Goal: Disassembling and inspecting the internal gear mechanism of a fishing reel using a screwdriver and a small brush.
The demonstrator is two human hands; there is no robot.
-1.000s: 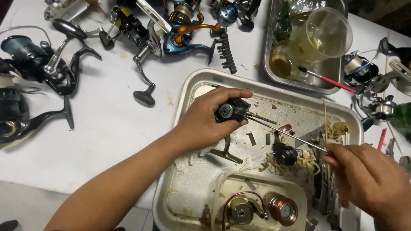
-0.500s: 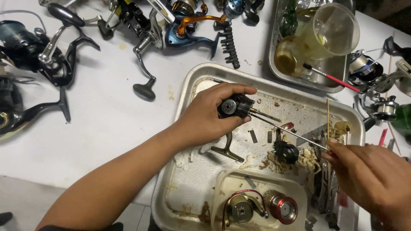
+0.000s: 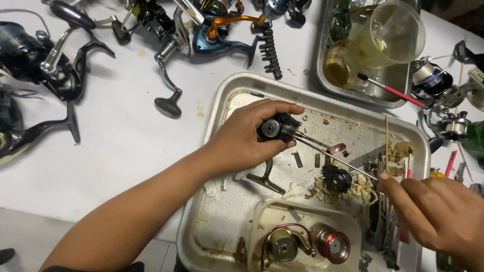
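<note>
The left hand is wrapped around a small black reel part and holds it up just over the big metal tray. A thin metal rod sticks out of the part toward the right. The right hand pinches a long thin metal stick between its fingertips. The far end of the stick touches the black part right by the left hand's thumb.

The big tray sits on the white table. It is dirty and has lots of little bits in it. There is a bent metal arm under the left hand, a small black gear piece on a pile of wet paper scraps, a thin wooden stick and some tools along the right side.

A clear plastic tub stands in the bottom of the big tray. In it are a round silver part with a red wire loop and a red and silver spool, side by side.

A second metal tray is at the top right. It holds a clear plastic cup lying tilted, a little jar of yellow oil and a red brush.

Many fishing reels lie on the table to the left and at the top, well apart from the hands.
</note>
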